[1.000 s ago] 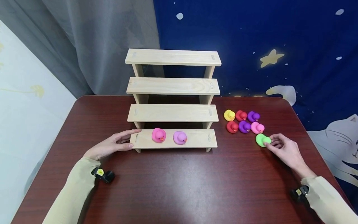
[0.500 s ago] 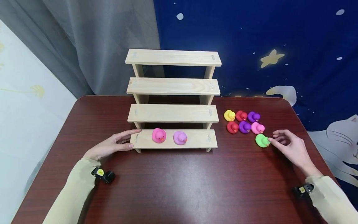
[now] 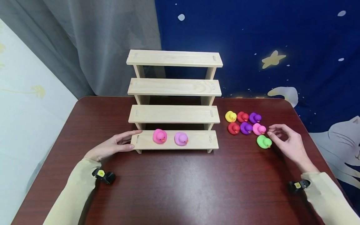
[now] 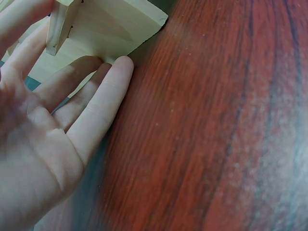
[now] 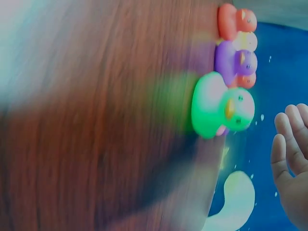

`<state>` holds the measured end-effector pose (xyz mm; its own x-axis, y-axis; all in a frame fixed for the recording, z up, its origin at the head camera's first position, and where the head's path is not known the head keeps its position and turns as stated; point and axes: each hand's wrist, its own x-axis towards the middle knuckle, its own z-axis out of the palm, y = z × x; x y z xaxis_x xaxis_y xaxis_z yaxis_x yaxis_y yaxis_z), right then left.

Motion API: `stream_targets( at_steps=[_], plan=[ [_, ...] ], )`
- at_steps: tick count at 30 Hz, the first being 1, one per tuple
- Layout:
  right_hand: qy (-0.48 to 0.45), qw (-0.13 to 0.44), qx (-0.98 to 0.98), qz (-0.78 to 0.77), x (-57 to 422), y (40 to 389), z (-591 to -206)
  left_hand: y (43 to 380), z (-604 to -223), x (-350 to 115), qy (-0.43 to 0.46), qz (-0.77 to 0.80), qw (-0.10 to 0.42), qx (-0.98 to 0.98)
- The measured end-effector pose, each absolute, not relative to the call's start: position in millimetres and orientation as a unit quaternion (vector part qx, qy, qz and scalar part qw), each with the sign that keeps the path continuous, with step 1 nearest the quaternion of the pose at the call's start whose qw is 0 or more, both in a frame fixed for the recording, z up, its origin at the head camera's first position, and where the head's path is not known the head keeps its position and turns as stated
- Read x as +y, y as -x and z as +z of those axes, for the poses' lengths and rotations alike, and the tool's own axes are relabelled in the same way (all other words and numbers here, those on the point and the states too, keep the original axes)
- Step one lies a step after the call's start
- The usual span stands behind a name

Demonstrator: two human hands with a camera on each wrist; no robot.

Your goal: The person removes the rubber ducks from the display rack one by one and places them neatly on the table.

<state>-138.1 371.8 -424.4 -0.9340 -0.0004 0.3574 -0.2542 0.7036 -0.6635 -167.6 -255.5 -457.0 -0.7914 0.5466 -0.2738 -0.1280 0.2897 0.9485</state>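
Note:
A stepped wooden shelf (image 3: pixel 173 114) stands on the table. On its lowest step sit a hot-pink rubber duck (image 3: pixel 159 136) and a lilac rubber duck (image 3: pixel 181 138). My left hand (image 3: pixel 111 146) holds the left end of that step, thumb at the front and fingers behind; the left wrist view shows the fingers (image 4: pixel 103 103) beside the wooden end. To the right, a green rubber duck (image 3: pixel 264 142) rests upright on the table, facing right. My right hand (image 3: pixel 289 148) hovers just beside it, fingers loosely bent and holding nothing. A light-pink rubber duck (image 3: pixel 259 128) is near those fingertips.
Two rows of ducks lie behind the green one: a yellow duck (image 3: pixel 230 116), two red and two purple ones among them. The dark red table (image 3: pixel 180 187) extends in front of the shelf. Behind hang a grey curtain (image 3: pixel 112 40) and a blue starry cloth (image 3: pixel 239 37).
The green duck has been turned to face right and let go. My right hand moved slightly right, then back left and up toward the light-pink duck. The left hand stayed put.

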Motion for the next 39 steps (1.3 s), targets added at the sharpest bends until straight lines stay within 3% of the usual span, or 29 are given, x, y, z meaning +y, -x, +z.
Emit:
stream_targets(
  at_steps=[15,22,29,39],
  plan=[
    [-0.155,0.171,-0.895,0.382,320.8,148.1,-423.9,169.0,-459.3,-256.6,-0.156,0.583,0.291,0.742],
    [-0.198,0.152,-0.891,0.380,300.6,152.0,-429.0,167.9,-457.7,-257.1,-0.145,0.571,0.287,0.756],
    [-0.241,0.122,-0.864,0.426,257.3,140.0,-402.0,165.5,-456.7,-257.0,-0.138,0.573,0.286,0.755],
    [-0.277,0.098,-0.850,0.438,219.1,138.5,-398.3,166.6,-458.7,-257.1,-0.148,0.582,0.288,0.746]
  ],
)
